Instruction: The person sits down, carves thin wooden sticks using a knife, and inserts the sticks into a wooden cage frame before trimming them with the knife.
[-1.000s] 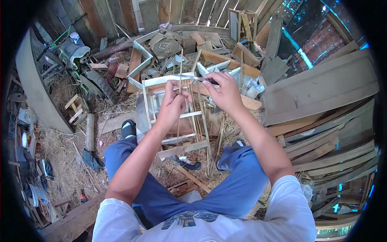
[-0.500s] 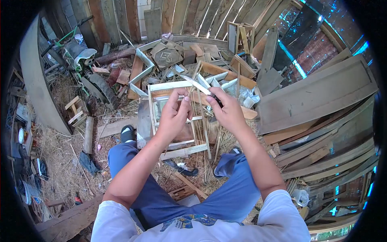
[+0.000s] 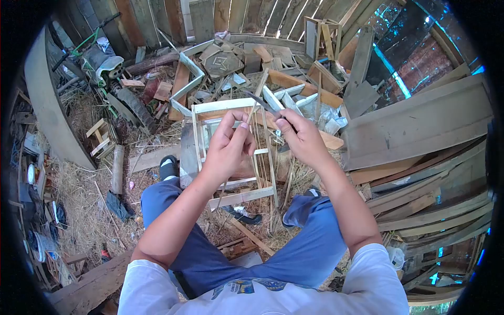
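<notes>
My right hand [image 3: 299,134] is wrapped round the handle of a knife [image 3: 264,105], its blade pointing up and to the left. My left hand [image 3: 230,139] is closed in a pinch on a thin wooden strip [image 3: 252,111]. The strip's upper end rises beside the blade; its lower part seems to pass beneath the hand. Whether blade and strip touch, I cannot tell. Below both hands stands a light wooden frame [image 3: 244,198] with crossbars, and several thin strips lie along its right side.
A long grey board [image 3: 415,126] leans at the right above stacked planks [image 3: 425,205]. Scrap wood [image 3: 226,68] is heaped at the back, near a small motorbike [image 3: 110,68]. Straw covers the ground, and a short log [image 3: 117,169] lies left of my legs.
The knife blade has turned and now looks dark instead of bright. My right hand has shifted slightly right and down. The strip in my left hand shows more clearly above the fingers.
</notes>
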`<state>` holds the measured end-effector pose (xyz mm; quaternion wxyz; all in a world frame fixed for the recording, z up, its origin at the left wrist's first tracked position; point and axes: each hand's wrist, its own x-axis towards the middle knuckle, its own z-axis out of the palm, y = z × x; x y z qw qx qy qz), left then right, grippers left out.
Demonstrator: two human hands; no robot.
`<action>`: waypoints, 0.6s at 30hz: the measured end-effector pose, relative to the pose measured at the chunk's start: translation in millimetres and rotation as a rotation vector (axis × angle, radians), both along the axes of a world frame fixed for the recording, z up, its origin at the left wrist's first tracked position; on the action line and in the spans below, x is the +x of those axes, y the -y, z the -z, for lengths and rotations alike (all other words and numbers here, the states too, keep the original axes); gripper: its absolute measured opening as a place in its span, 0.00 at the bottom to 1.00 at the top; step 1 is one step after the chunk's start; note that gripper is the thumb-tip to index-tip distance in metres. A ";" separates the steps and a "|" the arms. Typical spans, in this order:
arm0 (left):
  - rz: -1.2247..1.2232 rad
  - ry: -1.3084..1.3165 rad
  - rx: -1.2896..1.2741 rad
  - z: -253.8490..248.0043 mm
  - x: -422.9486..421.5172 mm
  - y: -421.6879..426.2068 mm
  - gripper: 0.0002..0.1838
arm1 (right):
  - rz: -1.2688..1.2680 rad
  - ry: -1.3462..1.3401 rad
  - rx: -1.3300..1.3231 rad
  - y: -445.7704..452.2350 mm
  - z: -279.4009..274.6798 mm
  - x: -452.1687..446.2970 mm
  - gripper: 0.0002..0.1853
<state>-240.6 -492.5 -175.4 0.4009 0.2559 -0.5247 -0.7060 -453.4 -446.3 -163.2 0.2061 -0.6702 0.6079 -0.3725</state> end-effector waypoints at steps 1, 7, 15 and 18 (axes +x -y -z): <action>0.002 0.003 0.004 -0.1 0.0 0.6 0.06 | 0.007 0.013 0.000 0.9 -0.5 -0.9 0.19; -0.015 0.054 0.090 19.1 -2.9 18.5 0.06 | 0.069 0.021 0.170 5.6 -2.7 -5.3 0.19; -0.145 0.019 0.407 57.7 -7.1 48.1 0.03 | 0.132 0.075 0.143 18.1 40.0 -29.2 0.21; -0.122 0.003 0.419 67.5 -9.1 51.4 0.04 | 0.138 0.065 0.166 16.1 44.1 -31.6 0.21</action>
